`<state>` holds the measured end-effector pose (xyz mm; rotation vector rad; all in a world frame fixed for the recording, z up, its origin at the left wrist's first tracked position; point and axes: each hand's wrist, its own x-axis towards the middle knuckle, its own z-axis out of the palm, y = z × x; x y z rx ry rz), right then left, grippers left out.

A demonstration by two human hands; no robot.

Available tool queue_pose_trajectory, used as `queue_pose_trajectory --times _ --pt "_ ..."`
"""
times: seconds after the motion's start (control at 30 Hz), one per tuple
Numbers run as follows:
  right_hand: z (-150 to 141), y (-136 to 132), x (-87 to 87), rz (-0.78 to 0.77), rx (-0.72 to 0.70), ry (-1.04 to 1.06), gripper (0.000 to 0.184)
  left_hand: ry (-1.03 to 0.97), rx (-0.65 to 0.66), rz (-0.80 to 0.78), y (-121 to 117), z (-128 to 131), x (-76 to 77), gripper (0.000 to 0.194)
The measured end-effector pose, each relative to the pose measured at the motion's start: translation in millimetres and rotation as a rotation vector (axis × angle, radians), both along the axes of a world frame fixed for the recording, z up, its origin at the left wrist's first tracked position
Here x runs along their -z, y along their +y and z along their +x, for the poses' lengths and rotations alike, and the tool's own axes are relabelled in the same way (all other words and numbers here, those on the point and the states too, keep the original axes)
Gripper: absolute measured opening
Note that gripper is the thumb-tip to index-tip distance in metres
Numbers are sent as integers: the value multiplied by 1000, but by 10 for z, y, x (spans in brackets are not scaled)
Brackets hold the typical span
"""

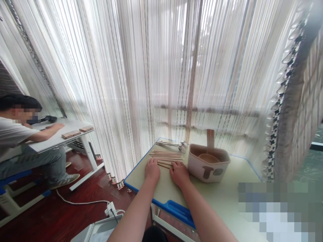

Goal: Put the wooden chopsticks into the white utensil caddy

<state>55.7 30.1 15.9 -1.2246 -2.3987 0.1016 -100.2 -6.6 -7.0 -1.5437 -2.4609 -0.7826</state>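
Observation:
Several light wooden chopsticks (167,155) lie side by side on a small pale table (161,188) with a blue edge. My left hand (152,170) rests at the left ends of the nearest chopsticks, its fingers bent down on them. My right hand (179,173) is at their right ends, fingers curled; a chopstick or two span between both hands. Just behind are several metal spoons or forks (174,144) in a pile. Right of my right hand stands a beige bin (207,172) holding a brown bowl (209,158) and an upright brown slatted piece (210,138). My fingertips are partly hidden.
Striped sheer curtains (141,67) hang behind the table. At left, a person (15,134) sits at a white desk (47,143) with two flat brown packs on it. A white cable with a power strip (110,209) lies low at left. A blurred patch covers the lower right.

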Motion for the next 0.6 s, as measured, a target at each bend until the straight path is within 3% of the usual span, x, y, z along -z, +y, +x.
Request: queue_pose_trajectory --times 0.4,0.6 --pt "-44 -21 25 26 19 -3 21 -11 -60 6 -9 17 -35 31" --pt "-6 4 23 26 -3 -4 26 -19 -121 102 -1 32 -56 37"
